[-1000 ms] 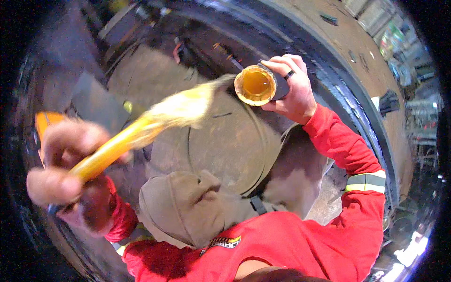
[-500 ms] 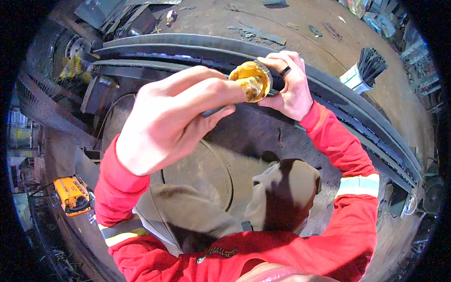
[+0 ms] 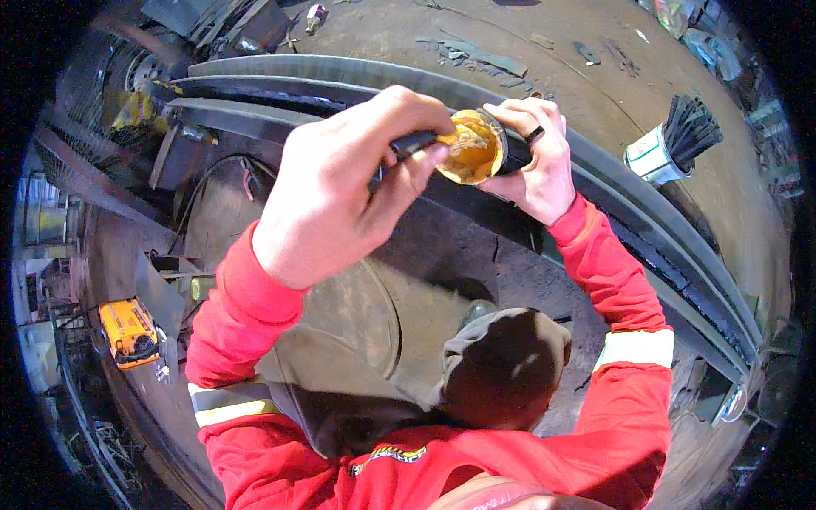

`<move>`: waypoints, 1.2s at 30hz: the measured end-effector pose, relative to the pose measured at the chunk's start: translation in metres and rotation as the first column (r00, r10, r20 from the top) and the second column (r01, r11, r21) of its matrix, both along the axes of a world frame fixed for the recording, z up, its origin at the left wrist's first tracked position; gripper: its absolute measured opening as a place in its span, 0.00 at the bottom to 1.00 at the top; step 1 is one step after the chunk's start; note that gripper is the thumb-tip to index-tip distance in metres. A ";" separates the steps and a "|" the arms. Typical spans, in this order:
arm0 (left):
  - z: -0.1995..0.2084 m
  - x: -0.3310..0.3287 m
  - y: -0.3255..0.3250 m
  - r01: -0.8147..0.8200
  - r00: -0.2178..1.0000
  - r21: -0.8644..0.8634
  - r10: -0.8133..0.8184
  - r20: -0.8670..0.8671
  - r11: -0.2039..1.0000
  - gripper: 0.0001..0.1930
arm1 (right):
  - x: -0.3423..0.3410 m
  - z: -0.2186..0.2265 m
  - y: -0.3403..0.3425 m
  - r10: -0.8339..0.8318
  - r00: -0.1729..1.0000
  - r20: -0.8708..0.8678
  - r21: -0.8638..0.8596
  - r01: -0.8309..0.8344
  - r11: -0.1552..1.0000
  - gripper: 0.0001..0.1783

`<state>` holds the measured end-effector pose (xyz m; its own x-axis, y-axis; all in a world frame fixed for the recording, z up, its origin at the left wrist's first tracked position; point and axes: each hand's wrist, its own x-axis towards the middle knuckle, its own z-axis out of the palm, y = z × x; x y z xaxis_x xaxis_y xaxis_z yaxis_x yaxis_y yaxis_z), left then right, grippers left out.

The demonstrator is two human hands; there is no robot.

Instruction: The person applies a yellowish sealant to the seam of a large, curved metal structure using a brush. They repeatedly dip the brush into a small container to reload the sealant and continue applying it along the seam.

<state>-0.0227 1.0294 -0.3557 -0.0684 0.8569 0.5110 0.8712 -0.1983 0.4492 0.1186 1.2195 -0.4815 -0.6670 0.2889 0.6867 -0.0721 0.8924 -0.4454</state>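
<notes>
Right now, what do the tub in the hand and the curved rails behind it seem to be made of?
Tub: probably black plastic, smooth rim, filled with glossy yellow paste, likely grease. Curved rails: apparently steel, dark and dull, with grimy, scuffed edges.

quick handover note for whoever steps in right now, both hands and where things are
Left hand: closed on a dark tool handle, its tip dipped in the container.
Right hand: gripping the small round black container of yellow paste, held up over the dark curved metal rails.
Nearby: white cup of black bristles on the brown surface at right; yellow power tool low at left.
Done: tool loaded in the paste.
Left: no paste visible on the rails, so applying it seems still ahead.
</notes>
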 end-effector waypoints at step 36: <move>-0.015 0.035 0.097 0.026 0.809 -0.198 0.095 0.579 0.980 0.09 | 0.042 -0.011 0.055 -0.221 0.973 0.066 0.072 0.217 0.974 0.37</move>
